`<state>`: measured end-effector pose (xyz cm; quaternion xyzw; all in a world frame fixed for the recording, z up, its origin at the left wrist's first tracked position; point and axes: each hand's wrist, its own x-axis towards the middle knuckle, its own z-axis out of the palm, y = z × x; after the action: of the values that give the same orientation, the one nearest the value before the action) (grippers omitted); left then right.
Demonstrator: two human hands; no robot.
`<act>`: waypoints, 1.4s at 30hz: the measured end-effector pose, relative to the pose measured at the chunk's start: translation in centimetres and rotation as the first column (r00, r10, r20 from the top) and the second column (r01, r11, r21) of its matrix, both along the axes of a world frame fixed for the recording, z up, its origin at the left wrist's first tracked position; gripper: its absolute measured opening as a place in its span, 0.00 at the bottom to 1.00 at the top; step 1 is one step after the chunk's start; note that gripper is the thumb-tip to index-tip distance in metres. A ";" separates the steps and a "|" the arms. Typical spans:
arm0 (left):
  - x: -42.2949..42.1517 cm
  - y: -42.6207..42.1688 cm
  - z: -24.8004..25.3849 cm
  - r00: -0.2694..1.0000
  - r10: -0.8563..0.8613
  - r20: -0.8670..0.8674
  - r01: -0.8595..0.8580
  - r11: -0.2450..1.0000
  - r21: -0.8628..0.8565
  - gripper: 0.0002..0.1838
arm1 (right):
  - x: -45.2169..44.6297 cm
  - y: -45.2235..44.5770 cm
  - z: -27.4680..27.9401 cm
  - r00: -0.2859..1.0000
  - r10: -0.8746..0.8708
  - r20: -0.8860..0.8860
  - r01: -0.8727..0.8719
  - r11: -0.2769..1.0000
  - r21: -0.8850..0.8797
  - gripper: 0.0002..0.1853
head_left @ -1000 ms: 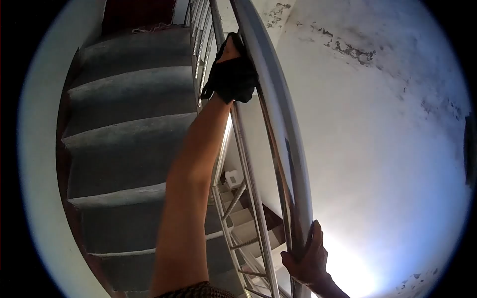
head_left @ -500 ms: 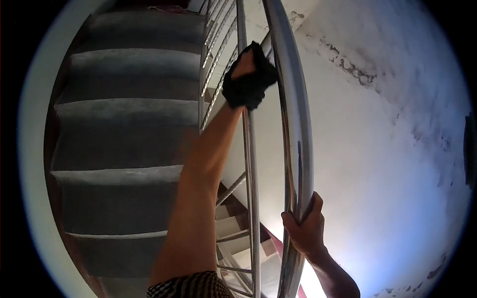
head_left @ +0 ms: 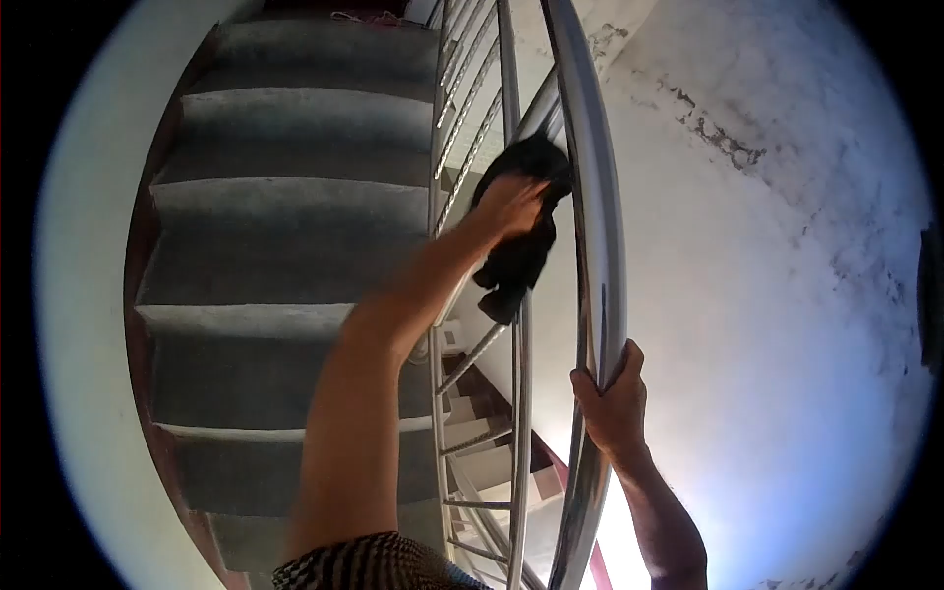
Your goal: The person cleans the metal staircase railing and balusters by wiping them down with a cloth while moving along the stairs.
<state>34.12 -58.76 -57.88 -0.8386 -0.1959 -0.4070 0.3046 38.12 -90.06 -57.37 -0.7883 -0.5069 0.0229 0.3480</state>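
Head view: our left hand is in the middle of the work, with the black cloth on the bar, just beside the rail. The cloth's upper edge reaches the rail's near side, though we cannot tell whether the two touch. Part of the cloth hangs loose below the hand. Our left fingers are closed into it, some of them showing on top.

Our right hand has its fingers wrapped around the rail lower down, thumb on one side and the rest on the other; it holds no cloth.

How far along we are is hard to judge. The contact looks under way rather than finished, as the cloth is in hand and up against the metal. The rail and the bar both shine above and below it, so we cannot sort dealt-with stretches from those left.

As for containers, we can identify none. A small pale thing sits far below, seen past the bars; it is too small to tell whether it is a box or holds anything. Around us are dark steps, a stained wall, a slanting rod and a thin cord at the top edge.
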 end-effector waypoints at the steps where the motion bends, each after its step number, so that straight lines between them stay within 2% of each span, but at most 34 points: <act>1: -0.4 -0.9 2.8 0.996 -0.094 -0.004 0.093 0.990 -0.104 0.14 | 0.3 0.0 -0.1 1.000 -0.003 -0.005 0.003 1.000 -0.002 0.35; 2: -0.6 -1.3 6.1 0.967 0.017 -0.254 -0.085 0.962 -0.258 0.14 | 0.6 0.0 -0.3 1.000 0.015 0.021 -0.015 1.000 0.014 0.36; 3: 0.1 -0.1 7.4 0.996 -0.061 -0.059 0.012 0.788 -0.616 0.12 | 0.8 -0.2 -0.6 0.999 0.025 0.043 -0.025 1.000 0.018 0.36; 4: 0.2 2.3 6.1 0.982 -0.141 0.122 0.177 0.913 -0.369 0.11 | 0.6 -0.1 -0.4 0.998 0.000 0.060 0.001 1.000 -0.014 0.37; 5: 1.2 4.0 5.0 0.998 -0.032 -0.059 0.021 0.984 -0.178 0.13 | 0.4 -0.3 -0.1 0.999 -0.011 0.042 0.013 0.999 -0.036 0.37; 7: 1.5 4.5 2.7 0.988 -0.101 -0.116 0.106 0.994 0.036 0.16 | 0.0 -0.3 0.5 0.995 0.034 -0.090 -0.036 0.999 -0.030 0.37; 8: -0.4 0.5 4.3 0.944 -0.106 -0.312 0.004 0.950 -0.311 0.19 | 0.5 -0.1 -0.3 0.996 0.052 0.072 -0.055 0.998 0.034 0.35; 9: 0.1 1.2 2.4 0.973 -0.192 -0.125 0.114 0.878 -0.465 0.21 | 0.4 -0.3 -0.2 0.997 0.046 0.066 -0.048 0.998 0.029 0.35; 11: -0.3 -0.1 -0.1 0.960 -0.267 0.080 0.260 0.755 -0.602 0.21 | -0.5 -0.2 0.9 1.000 0.017 -0.020 -0.018 0.999 -0.028 0.34; 12: -0.1 -0.7 -1.5 0.932 -0.286 0.222 0.361 0.695 -0.622 0.21 | -0.6 -0.1 1.0 0.998 0.002 -0.068 -0.005 0.999 -0.054 0.35; 13: -0.1 -2.4 -2.0 0.944 -0.230 0.237 0.330 0.688 -0.646 0.20 | -0.4 0.1 0.9 0.998 -0.002 -0.070 -0.001 0.999 -0.053 0.35; 15: 0.2 -5.6 -4.0 0.946 -0.196 0.260 0.324 0.647 -0.691 0.20 | 0.1 0.0 0.1 0.995 -0.007 0.100 0.008 1.000 -0.017 0.35; 17: 0.3 -9.9 -8.0 0.943 -0.155 0.293 0.320 0.661 -0.679 0.19 | 0.4 -0.1 -0.2 0.990 0.027 0.140 -0.031 0.999 0.027 0.34; 19: -0.6 -15.2 -11.7 0.850 -0.288 0.441 0.520 0.586 -0.621 0.18 | 0.0 0.0 0.0 0.997 -0.003 0.083 -0.001 0.999 0.048 0.34; 21: -0.5 -19.3 -15.3 0.860 -0.337 0.383 0.509 0.521 -0.685 0.16 | 0.0 0.0 0.1 0.995 0.013 0.099 -0.018 0.998 0.053 0.32; 22: -1.1 -21.4 -16.6 0.824 -0.367 0.432 0.565 0.469 -0.679 0.15 | 0.0 0.1 0.2 0.999 0.007 0.052 -0.008 0.999 0.033 0.32; 23: -1.7 -22.9 -17.5 0.782 -0.393 0.483 0.620 0.417 -0.664 0.17 | -0.1 0.0 0.3 1.000 0.000 0.010 -0.001 1.000 0.018 0.32; 24: -1.4 -23.3 -18.6 0.815 -0.389 0.429 0.568 0.396 -0.721 0.27 | -0.1 -0.1 0.3 1.000 -0.004 0.010 0.004 1.000 0.016 0.32; 25: -1.1 -22.8 -18.0 0.815 -0.388 0.431 0.570 0.395 -0.721 0.27 | -0.2 0.0 0.3 1.000 0.002 0.027 -0.003 0.999 0.053 0.32; 27: 0.0 -20.5 -15.2 0.827 -0.214 0.519 0.561 0.363 -0.744 0.37 | -0.3 -0.1 0.0 0.999 0.007 0.045 -0.010 0.997 0.072 0.32; 29: 1.2 -16.0 -10.8 0.847 -0.021 0.530 0.475 0.476 -0.740 0.43 | 0.0 0.1 -0.2 0.994 -0.047 0.095 0.044 0.998 0.035 0.33; 31: 2.8 -11.4 -8.2 0.787 0.176 0.592 0.321 0.703 -0.635 0.43 | -0.5 0.0 0.4 0.998 -0.058 0.038 0.057 0.998 0.020 0.35; 33: 3.7 -7.1 -6.3 0.642 0.246 0.727 0.546 0.520 -0.657 0.43 | -0.7 0.0 0.4 0.996 -0.085 0.020 0.085 0.996 -0.014 0.35; 35: 3.7 -4.6 -5.3 0.631 0.244 0.736 0.588 0.469 -0.659 0.43 | -0.6 0.0 0.4 0.999 -0.054 -0.004 0.054 0.999 0.000 0.35; 36: 3.6 -3.6 -4.7 0.614 0.330 0.718 0.649 0.308 -0.696 0.39 | -0.5 -0.1 0.3 0.999 -0.029 -0.031 0.030 1.000 0.010 0.35; 37: 4.7 0.8 -5.5 0.741 0.219 0.635 0.560 0.321 -0.764 0.34 | -0.6 -0.2 0.3 0.999 -0.037 -0.033 0.037 0.999 -0.002 0.35; 38: 2.6 -2.1 -2.9 0.457 0.440 0.773 0.878 -0.080 -0.472 0.29 | -0.7 -0.3 0.3 0.999 -0.025 -0.021 0.025 1.000 -0.008 0.35; 39: 3.6 -0.6 -3.0 0.153 0.591 0.792 0.988 -0.074 -0.135 0.30 | -0.6 -0.3 0.5 1.000 -0.013 -0.006 0.013 1.000 -0.012 0.35; 40: 4.1 0.8 -3.8 0.041 0.539 0.841 0.989 -0.142 0.043 0.29 | -0.6 -0.1 1.0 1.000 -0.022 -0.009 0.022 1.000 -0.023 0.35; 41: 3.6 0.6 -4.6 0.055 0.491 0.869 0.962 -0.260 0.086 0.23 | -0.7 -0.1 1.2 0.999 -0.025 -0.045 0.023 0.999 -0.039 0.35; 42: 3.5 0.5 -5.9 0.037 0.493 0.869 0.945 -0.300 0.130 0.25 | -1.0 -0.3 1.0 0.996 -0.025 -0.081 0.021 0.998 -0.051 0.35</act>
<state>37.65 -58.23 -63.74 -0.2884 -0.1148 -0.5545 -0.7721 37.15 -90.35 -56.38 -0.8011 -0.4823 0.0637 0.3486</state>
